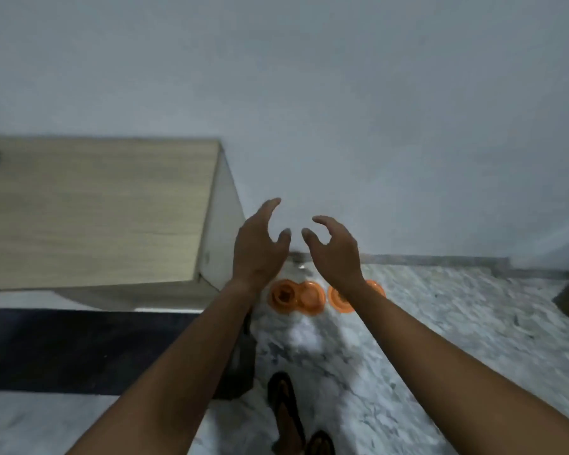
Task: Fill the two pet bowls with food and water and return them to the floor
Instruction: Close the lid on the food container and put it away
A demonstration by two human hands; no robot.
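two orange pet bowls sit on the marbled floor [440,323] close to the foot of the pale wall [342,93]. the double bowl [296,296] is a joined pair of round wells; its left well shows something darker in the middle, but blur prevents saying whether that is food. just to its right, apart by a thin strip of floor, lies the single bowl [342,302], partly hidden behind the right forearm. contents of that one: cannot tell.

left hand [260,247] and right hand [334,249] are both raised in front of the wall, above the bowls in the view, palms turned toward each other, fingers spread and loosely curled. both hands are wide and hold nothing. neither touches a bowl.

to the left stands a wood-topped cabinet [96,208] with a white side panel, its corner near the double bowl. a dark mat [79,349] lies on the floor below it. sandalled feet [289,412] show at the bottom edge.

judgement: the step in hand is the reach for the bowls, so the task looks to be at its start; no filling is evident. the next move calls for bending down, lowering both hands to floor level and gripping one bowl rim in each, keeping them level in case either already holds something.
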